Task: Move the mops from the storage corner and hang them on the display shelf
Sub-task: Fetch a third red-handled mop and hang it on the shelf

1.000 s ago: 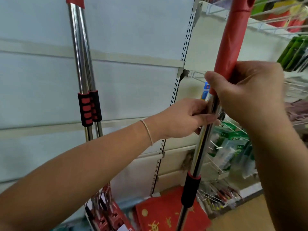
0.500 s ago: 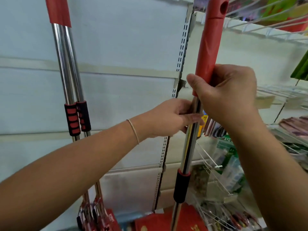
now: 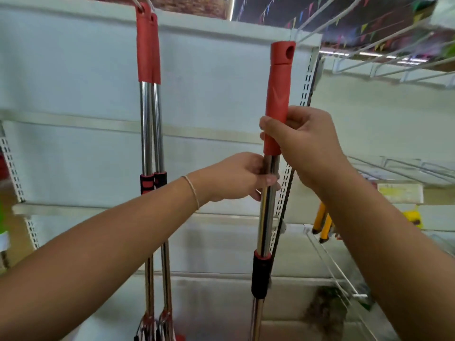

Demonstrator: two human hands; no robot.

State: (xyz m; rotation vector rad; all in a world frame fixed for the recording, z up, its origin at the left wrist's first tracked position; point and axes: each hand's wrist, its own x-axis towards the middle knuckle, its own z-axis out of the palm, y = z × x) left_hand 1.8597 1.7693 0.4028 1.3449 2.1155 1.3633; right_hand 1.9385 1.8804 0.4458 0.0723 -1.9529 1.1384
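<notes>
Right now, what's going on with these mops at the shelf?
A person holds one mop upright at the white display shelf. The right hand grips its red handle; the left hand grips the steel pole just below. The hanging hole at the handle's top is not yet on a hook. To the left, two mops already hang side by side from hooks at the shelf's top.

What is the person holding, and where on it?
A mop: right hand grips its red handle, left hand grips the metal pole just below.
</notes>
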